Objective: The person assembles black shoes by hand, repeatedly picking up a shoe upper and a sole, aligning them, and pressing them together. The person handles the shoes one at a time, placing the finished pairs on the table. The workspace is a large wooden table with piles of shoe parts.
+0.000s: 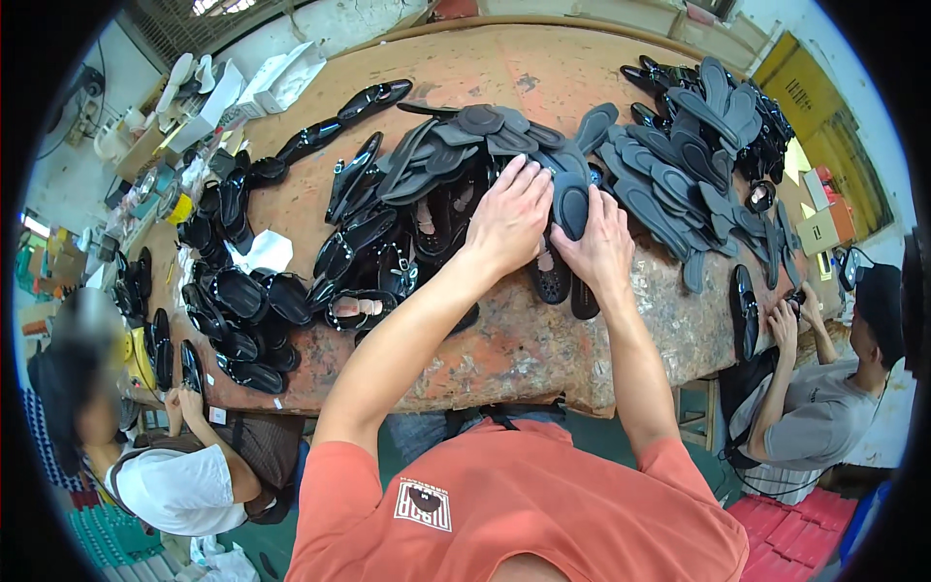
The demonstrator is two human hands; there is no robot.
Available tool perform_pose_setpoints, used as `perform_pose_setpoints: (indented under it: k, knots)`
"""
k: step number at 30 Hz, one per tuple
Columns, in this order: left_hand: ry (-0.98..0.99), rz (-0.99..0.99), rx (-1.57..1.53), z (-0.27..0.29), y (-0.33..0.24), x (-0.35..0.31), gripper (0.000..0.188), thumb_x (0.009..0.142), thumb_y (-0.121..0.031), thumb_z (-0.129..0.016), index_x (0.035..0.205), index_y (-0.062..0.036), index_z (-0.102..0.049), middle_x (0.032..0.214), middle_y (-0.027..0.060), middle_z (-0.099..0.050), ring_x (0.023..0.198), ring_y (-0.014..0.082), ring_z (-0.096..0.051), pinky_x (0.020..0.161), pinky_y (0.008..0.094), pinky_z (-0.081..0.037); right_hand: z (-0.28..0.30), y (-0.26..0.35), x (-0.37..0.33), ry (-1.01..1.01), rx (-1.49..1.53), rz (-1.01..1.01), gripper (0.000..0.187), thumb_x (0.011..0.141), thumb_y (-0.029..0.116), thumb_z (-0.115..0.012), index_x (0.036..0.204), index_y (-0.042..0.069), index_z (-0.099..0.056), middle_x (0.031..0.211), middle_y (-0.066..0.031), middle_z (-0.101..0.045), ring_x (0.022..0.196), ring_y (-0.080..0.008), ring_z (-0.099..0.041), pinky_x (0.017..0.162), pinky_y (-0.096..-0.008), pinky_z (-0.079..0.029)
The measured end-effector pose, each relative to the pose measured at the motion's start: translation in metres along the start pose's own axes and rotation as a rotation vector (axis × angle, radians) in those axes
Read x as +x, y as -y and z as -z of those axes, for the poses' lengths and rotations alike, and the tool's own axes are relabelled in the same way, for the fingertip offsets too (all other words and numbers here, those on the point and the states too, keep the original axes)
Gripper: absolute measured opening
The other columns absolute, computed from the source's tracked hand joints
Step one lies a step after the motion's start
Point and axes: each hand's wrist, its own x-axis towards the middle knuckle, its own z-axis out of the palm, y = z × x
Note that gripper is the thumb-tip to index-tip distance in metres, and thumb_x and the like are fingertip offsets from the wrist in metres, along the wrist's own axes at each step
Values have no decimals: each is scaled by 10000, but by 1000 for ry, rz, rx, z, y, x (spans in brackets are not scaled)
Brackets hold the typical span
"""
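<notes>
Between my hands a dark grey insole [572, 209] stands with its rounded heel end toward me. My right hand [599, 244] closes on its right edge, the thumb pressed near the heel end. Along its left edge my left hand [509, 215] curls its fingers, which lie together; its thumb is hidden. Just below, a black perforated shoe [550, 279] lies partly under my hands. Beyond my left hand spreads a heap of grey insoles [436, 145], and a second insole heap [669, 170] lies to the right.
Black shoes [242, 296] crowd the worn table [417, 383] on the left, some with studded straps. More black shoes [771, 112] pile up at the far right. One person [175, 475] handles a shoe at left; another person [815, 407] works at right. White boxes [281, 78] stand far left.
</notes>
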Motion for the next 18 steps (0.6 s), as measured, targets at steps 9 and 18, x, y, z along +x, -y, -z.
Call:
perform_pose_setpoints:
  k: [9,18]
  knots:
    - [200,-81,195,-23,18,19,365,876,-270,-741,1171,-61,-791,1397,28,-700,1545,232,-441,1318,648,-52,4,-37,74,150,87,554,878,802,313,-899,1549,35,-530,1516,-183,-556,1387,-420,-503,1166,-517,-441]
    - [329,-111,150,-33,27,11,525,1011,-254,-599,1529,-175,-609,1609,7,-565,1616,240,-348,1338,641,4,37,-30,110,440,131,589,354,757,200,-902,959,23,-671,1052,-156,-629,1093,-385,-612,932,-467,-519]
